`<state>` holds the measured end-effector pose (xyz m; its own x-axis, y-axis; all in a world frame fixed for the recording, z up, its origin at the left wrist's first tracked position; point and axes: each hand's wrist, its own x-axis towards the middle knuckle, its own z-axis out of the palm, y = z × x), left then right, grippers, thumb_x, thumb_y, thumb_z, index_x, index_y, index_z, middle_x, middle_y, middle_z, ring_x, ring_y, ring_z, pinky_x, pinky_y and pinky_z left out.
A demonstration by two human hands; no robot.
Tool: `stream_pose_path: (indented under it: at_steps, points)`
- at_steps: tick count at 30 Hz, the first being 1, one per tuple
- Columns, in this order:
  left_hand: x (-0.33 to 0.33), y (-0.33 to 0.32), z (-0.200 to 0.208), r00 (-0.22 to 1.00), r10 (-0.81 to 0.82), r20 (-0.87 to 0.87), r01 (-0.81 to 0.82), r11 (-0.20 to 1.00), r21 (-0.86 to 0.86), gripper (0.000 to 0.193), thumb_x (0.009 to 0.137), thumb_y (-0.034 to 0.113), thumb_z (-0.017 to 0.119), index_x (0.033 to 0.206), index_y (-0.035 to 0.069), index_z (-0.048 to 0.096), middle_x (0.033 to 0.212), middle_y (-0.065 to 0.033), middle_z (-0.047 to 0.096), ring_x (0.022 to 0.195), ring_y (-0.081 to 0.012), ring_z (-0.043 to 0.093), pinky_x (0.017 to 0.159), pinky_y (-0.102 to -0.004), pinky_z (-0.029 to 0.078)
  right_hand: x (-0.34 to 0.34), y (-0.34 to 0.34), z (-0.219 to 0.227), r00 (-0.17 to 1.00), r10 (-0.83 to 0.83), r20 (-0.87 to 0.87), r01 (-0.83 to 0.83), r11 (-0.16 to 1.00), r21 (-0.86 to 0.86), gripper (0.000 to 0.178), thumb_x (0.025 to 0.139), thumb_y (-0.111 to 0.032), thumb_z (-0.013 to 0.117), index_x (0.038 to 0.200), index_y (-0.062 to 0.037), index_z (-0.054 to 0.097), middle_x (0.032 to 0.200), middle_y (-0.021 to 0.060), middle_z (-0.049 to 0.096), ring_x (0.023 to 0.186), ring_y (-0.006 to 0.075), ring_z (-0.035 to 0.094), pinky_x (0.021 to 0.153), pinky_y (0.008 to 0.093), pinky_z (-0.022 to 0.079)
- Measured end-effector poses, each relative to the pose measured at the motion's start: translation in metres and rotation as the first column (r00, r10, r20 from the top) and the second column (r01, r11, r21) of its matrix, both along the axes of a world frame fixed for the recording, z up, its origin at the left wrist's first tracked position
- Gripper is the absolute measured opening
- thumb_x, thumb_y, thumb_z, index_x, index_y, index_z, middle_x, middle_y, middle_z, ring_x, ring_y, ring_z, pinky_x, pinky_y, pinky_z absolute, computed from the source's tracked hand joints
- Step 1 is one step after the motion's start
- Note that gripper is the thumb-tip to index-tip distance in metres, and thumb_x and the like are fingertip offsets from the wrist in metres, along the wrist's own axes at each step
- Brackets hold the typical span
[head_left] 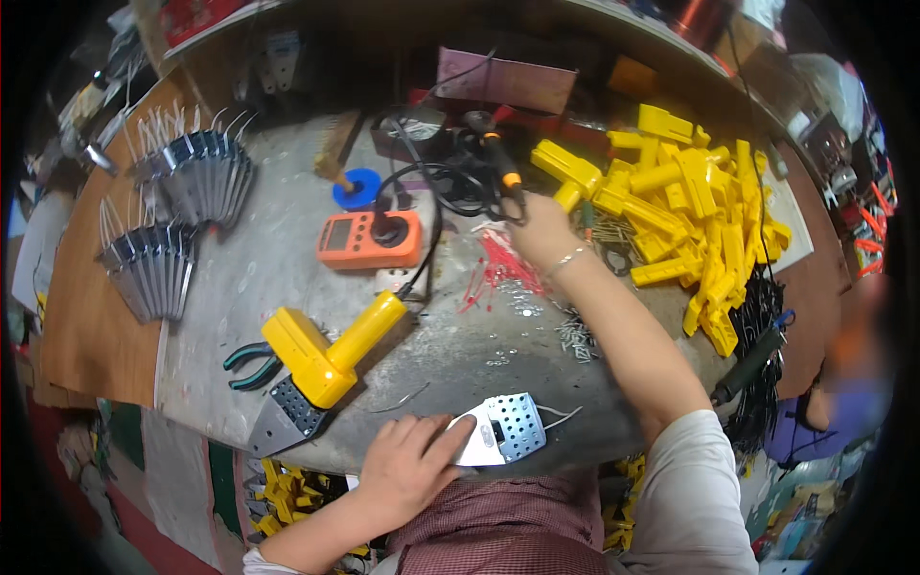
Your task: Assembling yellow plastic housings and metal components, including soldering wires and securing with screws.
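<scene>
My left hand grips a flat metal plate at the table's front edge, thumb on top. A perforated metal cover sits on the plate's right end, with pale wires coming out. Farther off, my right hand is closed at the top of a pile of thin red-and-white pieces; its fingertips are hidden, so what they hold cannot be made out. Just beyond it stands a black-and-orange tool handle. On the left lies a yellow-handled tool with a perforated metal head, beside green-handled pliers.
Yellow plastic housings are heaped at the right. Metal plates with wires fan out at the far left. An orange meter-like box, a blue spool and black cables stand mid-table. Small metal pins lie near my right forearm.
</scene>
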<state>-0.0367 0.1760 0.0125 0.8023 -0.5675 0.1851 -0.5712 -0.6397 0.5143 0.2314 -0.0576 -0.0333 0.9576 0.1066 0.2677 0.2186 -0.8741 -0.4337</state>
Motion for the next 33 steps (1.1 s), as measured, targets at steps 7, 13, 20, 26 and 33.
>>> stream_pose_path:
  at_steps: [7,13,20,26,33]
  points:
    - [0.008,-0.059,0.009,0.994,0.008,-0.11,-0.001,0.998,0.063,0.086,0.063,0.023,0.08,0.138,0.006,0.041,0.129,-0.0161,0.048,0.118,-0.0324,0.047,0.093,-0.0432,0.039,0.003,-0.017,0.02,0.94,0.285,0.187,-0.209,0.915,-0.346,0.013,0.075,-0.017,0.063,0.076,-0.005,0.067,0.087,0.0159,0.059,0.083,0.0334,0.063,0.073,0.0423,0.052]
    - [0.014,-0.079,-0.011,0.991,0.122,-0.055,-0.125,0.99,-0.061,0.087,0.057,0.02,0.083,0.133,0.001,0.046,0.125,-0.0164,0.051,0.109,-0.035,0.05,0.095,-0.0437,0.04,-0.049,-0.063,0.062,0.905,0.218,0.365,-0.221,0.975,-0.033,0.019,0.084,-0.025,0.063,0.091,-0.0071,0.067,0.09,0.0128,0.066,0.085,0.0333,0.063,0.072,0.0408,0.05]
    - [0.011,-0.088,0.015,0.987,0.14,-0.083,-0.152,0.973,-0.174,0.083,0.063,0.024,0.081,0.135,0.002,0.046,0.122,-0.0154,0.052,0.109,-0.0335,0.051,0.092,-0.0429,0.04,-0.22,-0.119,0.029,0.683,0.423,-0.595,0.246,0.633,0.734,0.026,0.092,-0.018,0.062,0.107,0.0038,0.062,0.087,0.0084,0.067,0.074,0.0123,0.066,0.06,0.0247,0.052]
    - [0.016,-0.106,0.006,0.948,0.046,0.315,-0.098,0.984,0.15,0.09,0.049,0.016,0.083,0.132,0.006,0.051,0.124,-0.0111,0.055,0.112,-0.0318,0.051,0.093,-0.0442,0.038,-0.255,-0.128,0.036,0.741,0.36,-0.567,0.356,0.506,0.786,0.028,0.092,-0.012,0.061,0.113,0.006,0.059,0.095,0.0092,0.068,0.075,0.0144,0.067,0.059,0.0226,0.052]
    - [0.021,-0.116,-0.004,1.0,0.01,-0.009,-0.009,0.994,0.106,0.095,0.051,0.014,0.082,0.137,0.005,0.043,0.13,-0.0153,0.05,0.118,-0.0359,0.047,0.098,-0.0472,0.036,-0.258,-0.079,0.032,0.946,0.241,-0.216,-0.07,0.804,0.59,0.017,0.086,-0.016,0.063,0.095,-0.0019,0.064,0.081,0.0184,0.067,0.075,0.034,0.066,0.068,0.04,0.053]
